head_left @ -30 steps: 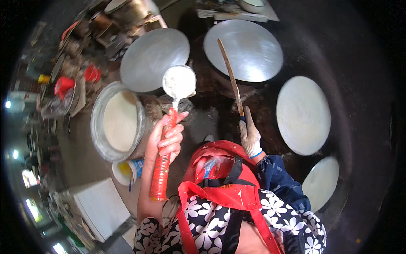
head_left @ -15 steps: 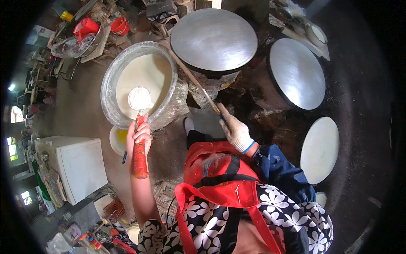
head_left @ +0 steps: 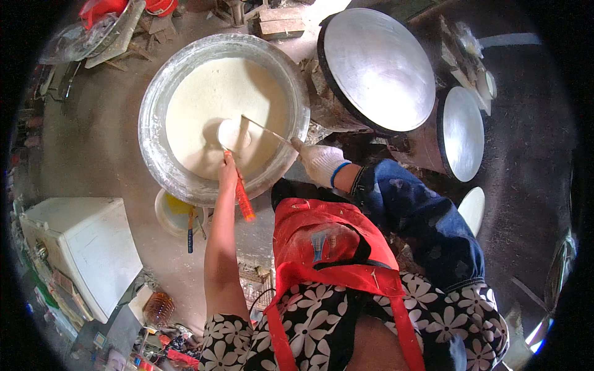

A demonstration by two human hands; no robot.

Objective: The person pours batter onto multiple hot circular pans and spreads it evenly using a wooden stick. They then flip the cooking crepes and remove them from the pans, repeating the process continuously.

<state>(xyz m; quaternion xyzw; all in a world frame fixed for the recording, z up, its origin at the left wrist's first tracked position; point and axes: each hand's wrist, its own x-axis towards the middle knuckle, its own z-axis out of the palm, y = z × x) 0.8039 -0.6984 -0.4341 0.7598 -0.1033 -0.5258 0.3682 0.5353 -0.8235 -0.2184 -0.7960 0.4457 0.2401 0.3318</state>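
Note:
A large metal pot (head_left: 153,133) of pale, creamy batter (head_left: 204,93) stands ahead of me. My left hand (head_left: 228,170) is wrapped round the red handle of a ladle (head_left: 233,132), whose bowl is at the batter near the middle of the pot. In my right hand (head_left: 320,163), which wears a white glove, is a thin wooden stick (head_left: 266,129). It crosses the pot's right rim, and its far tip is over the batter close to the ladle. Whether that tip touches the batter, I cannot tell.
Right of the pot stands a round metal griddle (head_left: 380,68), with a second griddle (head_left: 463,133) beyond it and a pale round disc (head_left: 472,210) nearer me. A bowl with yellow liquid (head_left: 176,204) and a brush (head_left: 190,238) sits below the pot. A white cabinet (head_left: 93,253) is at left.
The ladle has moved from the pot's near side toward its middle. The stick has swung from beside the griddle to over the batter. My view has shifted toward the pot.

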